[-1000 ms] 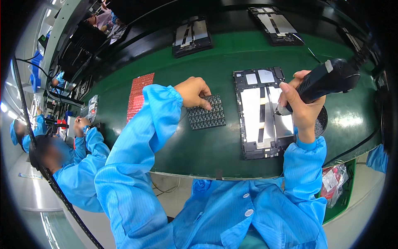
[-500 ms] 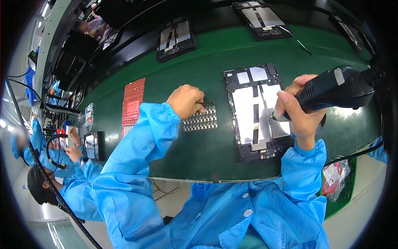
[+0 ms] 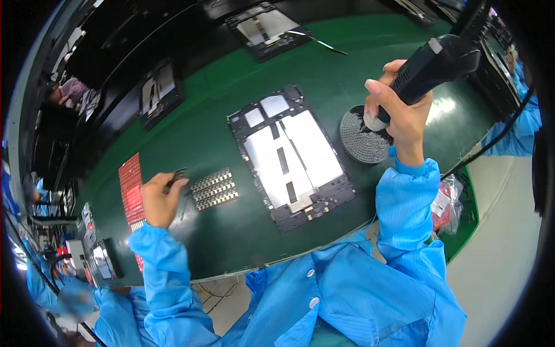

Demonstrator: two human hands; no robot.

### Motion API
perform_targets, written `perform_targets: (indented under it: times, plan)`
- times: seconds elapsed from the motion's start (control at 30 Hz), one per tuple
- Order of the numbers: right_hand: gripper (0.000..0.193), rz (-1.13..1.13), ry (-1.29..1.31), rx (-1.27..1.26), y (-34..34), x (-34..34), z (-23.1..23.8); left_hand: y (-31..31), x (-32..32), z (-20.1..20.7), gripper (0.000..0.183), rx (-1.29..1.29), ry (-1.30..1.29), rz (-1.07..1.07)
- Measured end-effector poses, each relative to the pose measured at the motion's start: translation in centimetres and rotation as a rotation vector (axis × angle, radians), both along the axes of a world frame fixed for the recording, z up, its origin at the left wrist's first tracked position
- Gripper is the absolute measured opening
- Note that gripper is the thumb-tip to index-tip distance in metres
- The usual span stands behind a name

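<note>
My right hand (image 3: 407, 110) grips a black power screwdriver (image 3: 430, 66). Its pale lower end is over a round grey dimpled dish (image 3: 365, 144) with dark small pieces in it, and the fingers hide the very tip. To the left of the dish lies a tablet body (image 3: 298, 156) with its silver inside and black frame showing. My left hand (image 3: 161, 198) is closed, thumb against fingers, on a small dark strip (image 3: 181, 172) whose kind I cannot make out. Just right of that hand is a panel of small circuit pieces (image 3: 215, 191) in rows.
Red bubble wrap (image 3: 132, 188) lies left of my left hand. Two more opened tablet bodies (image 3: 267, 29) (image 3: 159, 92) are at the far side, one with a thin tool (image 3: 318, 41) on it. A green bin (image 3: 465, 225) with plastic bags stands below the table's right edge.
My left hand has moved off the circuit panel toward the bubble wrap, with a dark strip in it. My right hand has carried the screwdriver from the tablet body to the dish. The view has turned right.
</note>
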State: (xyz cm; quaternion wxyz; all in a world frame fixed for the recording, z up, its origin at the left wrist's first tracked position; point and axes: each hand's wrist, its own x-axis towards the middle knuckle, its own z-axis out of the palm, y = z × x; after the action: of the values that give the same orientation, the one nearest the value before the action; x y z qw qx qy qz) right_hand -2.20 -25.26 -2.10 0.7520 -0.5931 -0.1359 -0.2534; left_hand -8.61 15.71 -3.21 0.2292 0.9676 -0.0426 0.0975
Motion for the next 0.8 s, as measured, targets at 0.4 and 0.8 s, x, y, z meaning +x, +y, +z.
perform_targets:
  times: [0.4, 0.8]
  plan:
    - [0.029, -0.046, 0.047, -0.073, -0.3, 1.1, -2.3, -2.0, 0.0, -0.4, 0.041, 0.098, 0.086, -0.210]
    - [0.030, -0.034, 0.089, -0.082, 0.0, 1.3, -2.6, -5.4, 0.3, -2.1, 0.036, -0.046, 0.159, -0.222]
